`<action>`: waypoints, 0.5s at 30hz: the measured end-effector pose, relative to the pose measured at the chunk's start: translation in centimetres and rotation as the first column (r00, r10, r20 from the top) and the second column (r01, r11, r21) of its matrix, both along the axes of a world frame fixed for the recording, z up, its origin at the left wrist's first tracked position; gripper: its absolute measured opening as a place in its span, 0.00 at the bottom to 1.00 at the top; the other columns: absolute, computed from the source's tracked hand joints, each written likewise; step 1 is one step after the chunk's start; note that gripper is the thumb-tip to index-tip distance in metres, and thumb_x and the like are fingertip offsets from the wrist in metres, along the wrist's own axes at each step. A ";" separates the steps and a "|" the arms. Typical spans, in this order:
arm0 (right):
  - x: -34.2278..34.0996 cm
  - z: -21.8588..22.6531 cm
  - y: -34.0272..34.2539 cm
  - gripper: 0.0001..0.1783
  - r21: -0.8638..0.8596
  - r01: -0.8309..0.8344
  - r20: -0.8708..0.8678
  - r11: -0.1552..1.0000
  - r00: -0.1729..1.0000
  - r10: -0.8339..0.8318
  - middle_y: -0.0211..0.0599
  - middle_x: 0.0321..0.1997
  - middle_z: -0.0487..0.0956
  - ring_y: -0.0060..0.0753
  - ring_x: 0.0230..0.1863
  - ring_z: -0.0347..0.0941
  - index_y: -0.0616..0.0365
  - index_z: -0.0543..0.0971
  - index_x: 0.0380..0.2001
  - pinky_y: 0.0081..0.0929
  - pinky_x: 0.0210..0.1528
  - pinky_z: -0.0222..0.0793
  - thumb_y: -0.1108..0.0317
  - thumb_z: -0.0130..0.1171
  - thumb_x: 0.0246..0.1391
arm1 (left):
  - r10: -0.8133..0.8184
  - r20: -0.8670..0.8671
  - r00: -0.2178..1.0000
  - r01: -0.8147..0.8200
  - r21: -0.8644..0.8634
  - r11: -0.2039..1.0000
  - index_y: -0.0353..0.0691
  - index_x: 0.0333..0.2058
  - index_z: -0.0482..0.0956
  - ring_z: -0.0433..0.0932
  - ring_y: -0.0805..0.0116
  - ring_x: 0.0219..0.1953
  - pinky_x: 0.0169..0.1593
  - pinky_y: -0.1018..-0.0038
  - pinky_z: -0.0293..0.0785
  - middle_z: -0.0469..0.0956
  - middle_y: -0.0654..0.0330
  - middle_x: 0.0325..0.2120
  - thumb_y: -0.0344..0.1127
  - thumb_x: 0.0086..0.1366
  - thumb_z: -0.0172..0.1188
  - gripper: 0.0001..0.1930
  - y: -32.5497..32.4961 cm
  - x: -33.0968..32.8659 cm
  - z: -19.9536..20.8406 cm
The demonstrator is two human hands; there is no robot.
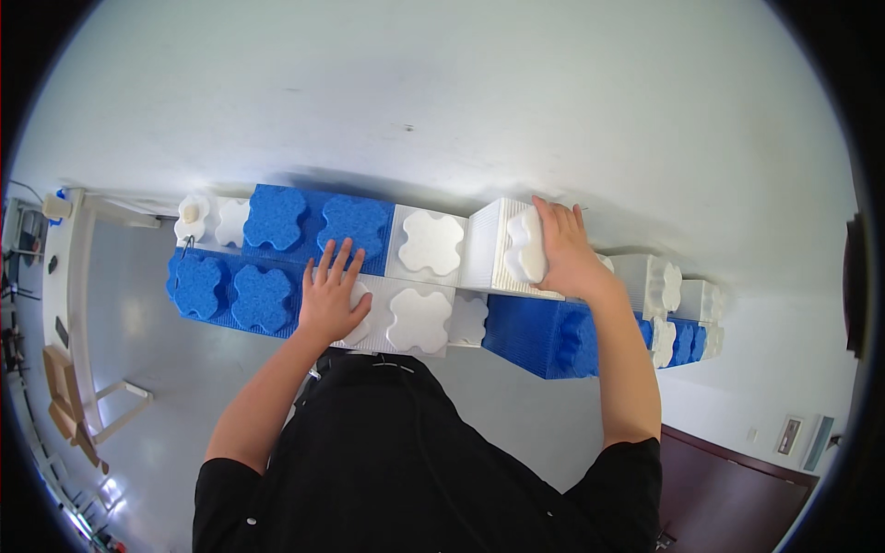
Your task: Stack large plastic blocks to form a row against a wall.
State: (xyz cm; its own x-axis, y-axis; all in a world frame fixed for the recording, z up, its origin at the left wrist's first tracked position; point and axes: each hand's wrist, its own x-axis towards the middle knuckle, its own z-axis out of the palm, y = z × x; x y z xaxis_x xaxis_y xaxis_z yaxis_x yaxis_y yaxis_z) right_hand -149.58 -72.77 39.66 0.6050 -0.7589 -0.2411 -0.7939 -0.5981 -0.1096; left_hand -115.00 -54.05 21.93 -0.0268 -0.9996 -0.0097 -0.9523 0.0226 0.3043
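Note:
A wall of large foam building blocks, blue and white with clover-shaped studs, runs against a white wall below me. My left hand (332, 300) lies flat, fingers spread, on a white block (415, 318) in the near top row, next to a blue block (235, 295). My right hand (562, 253) grips a white block (502, 249) that sits tilted, one end raised, over a blue block (544, 336). Another blue block (318, 221) and a white one (429, 241) fill the far row.
More white and blue blocks (678, 309) step down at the right. A white table or frame (78, 304) and wooden pieces (64, 396) stand on the floor at the left. A dark brown door (737, 488) is at the lower right.

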 end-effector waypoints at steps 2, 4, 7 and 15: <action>0.1 -0.6 0.1 0.74 -0.007 -0.007 -0.010 1.000 1.000 0.007 0.60 0.71 0.63 0.62 0.77 0.55 0.59 0.49 0.77 0.65 0.82 0.39 0.64 0.85 0.28 | 0.002 -0.004 1.000 -0.002 -0.001 1.000 0.48 0.76 0.59 0.49 0.47 0.80 0.74 0.38 0.51 0.53 0.53 0.78 0.55 0.66 0.60 0.43 0.1 0.1 -0.1; 0.0 -0.9 0.0 0.77 -0.006 0.015 -0.052 1.000 0.999 -0.015 0.59 0.72 0.61 0.61 0.78 0.52 0.60 0.47 0.78 0.63 0.83 0.36 0.64 0.86 0.26 | -0.005 -0.027 1.000 0.004 -0.020 1.000 0.48 0.76 0.60 0.49 0.47 0.80 0.74 0.38 0.50 0.53 0.53 0.78 0.54 0.65 0.60 0.43 0.0 0.1 -0.1; -0.2 -2.4 -0.1 0.77 0.008 0.016 -0.049 1.000 0.999 -0.016 0.60 0.72 0.61 0.61 0.78 0.53 0.60 0.47 0.78 0.63 0.83 0.36 0.63 0.86 0.27 | 0.000 -0.028 1.000 0.000 -0.013 1.000 0.48 0.76 0.60 0.49 0.47 0.80 0.74 0.38 0.50 0.53 0.53 0.78 0.54 0.65 0.60 0.43 0.2 0.2 0.0; -0.1 -1.7 -0.2 0.76 0.025 0.034 -0.021 0.999 0.999 -0.033 0.58 0.70 0.64 0.62 0.75 0.57 0.60 0.50 0.77 0.58 0.82 0.43 0.66 0.86 0.25 | 0.004 -0.016 1.000 -0.004 0.009 1.000 0.49 0.76 0.59 0.48 0.47 0.80 0.75 0.37 0.49 0.52 0.54 0.79 0.55 0.66 0.59 0.43 -0.1 0.0 0.4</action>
State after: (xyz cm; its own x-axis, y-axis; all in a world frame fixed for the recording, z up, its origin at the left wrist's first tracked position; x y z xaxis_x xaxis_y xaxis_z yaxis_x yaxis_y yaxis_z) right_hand -149.72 -72.97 37.98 0.5742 -0.7720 -0.2726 -0.8156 -0.5684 -0.1081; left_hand -115.04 -54.17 22.28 -0.0229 -0.9996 -0.0184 -0.9475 0.0158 0.3195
